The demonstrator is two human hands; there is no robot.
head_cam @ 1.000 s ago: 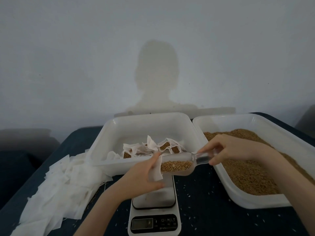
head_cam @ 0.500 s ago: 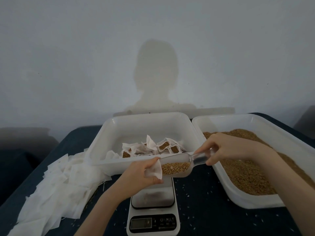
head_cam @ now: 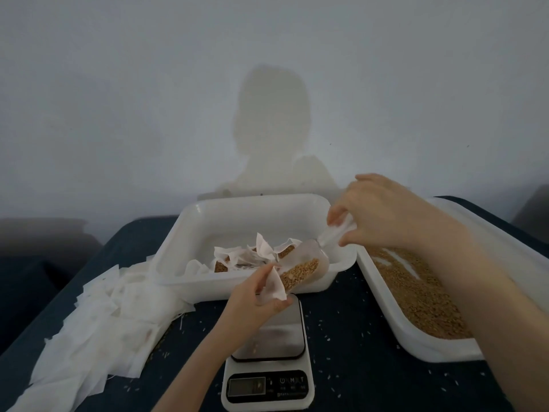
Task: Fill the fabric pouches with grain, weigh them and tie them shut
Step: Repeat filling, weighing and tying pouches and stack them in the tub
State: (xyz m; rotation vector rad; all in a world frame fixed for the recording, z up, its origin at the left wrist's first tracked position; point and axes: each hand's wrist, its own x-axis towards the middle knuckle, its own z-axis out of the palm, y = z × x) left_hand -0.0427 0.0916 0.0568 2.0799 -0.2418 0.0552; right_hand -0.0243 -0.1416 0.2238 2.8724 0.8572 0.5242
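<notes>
Left hand [head_cam: 255,295] pinches the open pouch [head_cam: 274,285] above the scale [head_cam: 269,356] at the table's near edge. Right hand [head_cam: 383,212] grips the tilted scoop [head_cam: 306,267], grain [head_cam: 300,273] at the pouch mouth.

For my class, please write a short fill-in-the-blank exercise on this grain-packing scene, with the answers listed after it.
1. The right hand tilts a clear scoop that holds ____.
2. The left hand holds an open white pouch above the digital ____.
3. The filled pouches lie in the tub on the ____ of the two.
4. The empty pouches lie heaped on the dark ____.

Missing words: grain; scale; left; table
</notes>
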